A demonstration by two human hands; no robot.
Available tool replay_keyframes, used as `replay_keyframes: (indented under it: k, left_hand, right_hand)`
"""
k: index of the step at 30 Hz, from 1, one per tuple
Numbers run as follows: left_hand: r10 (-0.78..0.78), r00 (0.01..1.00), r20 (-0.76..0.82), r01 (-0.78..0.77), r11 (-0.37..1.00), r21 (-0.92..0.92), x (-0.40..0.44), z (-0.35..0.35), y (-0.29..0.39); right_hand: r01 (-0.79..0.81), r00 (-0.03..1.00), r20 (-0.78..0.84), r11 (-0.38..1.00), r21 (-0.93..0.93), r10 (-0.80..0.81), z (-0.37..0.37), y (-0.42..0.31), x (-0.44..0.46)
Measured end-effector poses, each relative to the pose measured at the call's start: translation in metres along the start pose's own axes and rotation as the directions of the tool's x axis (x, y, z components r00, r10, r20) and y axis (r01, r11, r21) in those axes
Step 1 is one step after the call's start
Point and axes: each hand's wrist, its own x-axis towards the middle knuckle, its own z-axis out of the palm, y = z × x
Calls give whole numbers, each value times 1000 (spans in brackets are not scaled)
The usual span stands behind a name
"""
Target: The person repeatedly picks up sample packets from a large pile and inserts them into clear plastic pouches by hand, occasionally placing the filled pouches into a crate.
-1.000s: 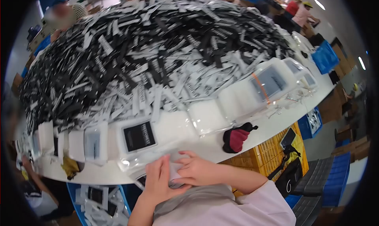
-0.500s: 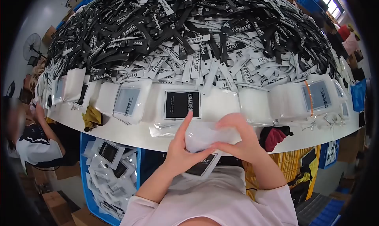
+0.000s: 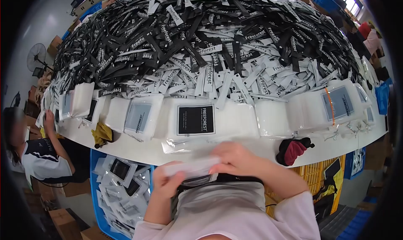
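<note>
Low in front of my body, at the table's near edge, a whitish translucent plastic bag [image 3: 192, 168] is stretched sideways between my two hands. My left hand [image 3: 167, 182] grips its left end, thumb on the near face. At its right end, my right hand [image 3: 236, 159] pinches the bag, slightly blurred by motion. Just beyond lies a stack of clear bags, the top one with a black FREEFOREST label [image 3: 196, 120]. Whether anything is inside the held bag I cannot tell.
A large heap of black and white Freeforest sachets [image 3: 184, 55] covers the table. More bag stacks [image 3: 137, 114] line its front. A blue crate [image 3: 95, 198] of filled bags stands lower left, a yellow crate [image 3: 304, 179] lower right. Another person [image 3: 48, 156] works at left.
Both hands have drawn the bag down and toward my body. My left hand has shifted left, and the bag is now tilted nearly edge-on, having faced upward before.
</note>
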Motion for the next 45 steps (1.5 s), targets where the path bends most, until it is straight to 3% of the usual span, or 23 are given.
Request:
replay_keyframes:
  k: [1,2,3,5,7,8,11,13,17,19,21,22,25,31,33,34,35,36,38,40,41,42,45]
  left_hand:
    - [63,991,-119,-61,998,15,-13,-16,0]
    - [-12,997,-75,10,999,-36,-12,-32,24]
    - [70,995,74,-77,991,111,-12,-61,34]
    - [-300,952,-55,279,784,555,-34,-104,60]
    - [-256,952,-165,276,497,823,-59,-131,50]
    - [-215,953,-213,274,318,907,-58,-132,50]
    - [-381,898,-219,402,511,760,-61,-117,55]
    - [-476,864,-166,452,585,674,-56,-106,52]
    - [-245,966,88,129,745,655,-6,-56,22]
    - [-10,958,288,-191,726,661,25,-19,3]
    - [150,883,446,-445,575,687,59,19,-10]
    - [196,848,492,-521,477,708,74,34,-15]
    - [137,887,440,-454,424,783,91,55,-40]
    - [128,874,468,-443,605,662,98,39,-37]
    - [59,946,319,-274,673,687,103,39,-17]
    - [20,970,240,-185,703,687,105,41,-12]
    - [199,962,185,-271,673,689,106,44,-13]
    - [252,935,248,-353,613,707,105,48,-13]
    - [348,861,370,-503,480,719,98,57,-12]
    - [361,844,398,-533,478,698,91,63,-19]
    - [364,835,412,-547,466,696,84,65,-21]
    - [373,821,432,-567,450,690,79,68,-22]
    - [416,766,490,-640,422,643,62,79,-19]
  right_hand:
    - [73,988,-138,997,-10,-74,-4,6,10]
    - [-66,979,-197,992,-109,43,-17,18,17]
    - [-208,952,-263,959,-194,153,-35,33,24]
    - [-571,814,-465,630,-526,349,-80,66,45]
    - [-559,826,-551,293,-776,119,-97,105,41]
    - [-590,801,-570,404,-699,184,-104,113,41]
    - [-696,666,-613,651,-304,425,-121,112,53]
    - [-677,559,-734,724,-135,386,-135,113,61]
    - [-395,458,-831,909,129,317,-154,123,88]
    - [-671,526,-783,728,-144,331,-148,129,101]
    - [-796,568,-697,509,-329,438,-142,156,108]
    - [-778,566,-704,560,-284,429,-144,163,109]
    - [-766,511,-760,614,-190,402,-149,156,113]
    - [-223,471,-875,975,7,114,-122,36,58]
    - [23,401,-914,999,-45,-50,-79,16,6]
    - [28,403,-910,996,-89,-93,-53,20,-25]
    - [205,438,-897,978,37,-57,-25,23,-49]
    - [82,420,-906,996,-23,-55,3,28,-61]
    - [-395,413,-806,881,262,425,48,39,-89]
    - [-161,244,-846,880,447,474,55,33,-100]
    - [-177,253,-865,900,399,433,52,33,-103]
    - [-144,162,-819,834,533,551,52,29,-100]
    - [-89,253,-579,614,784,775,42,31,-102]
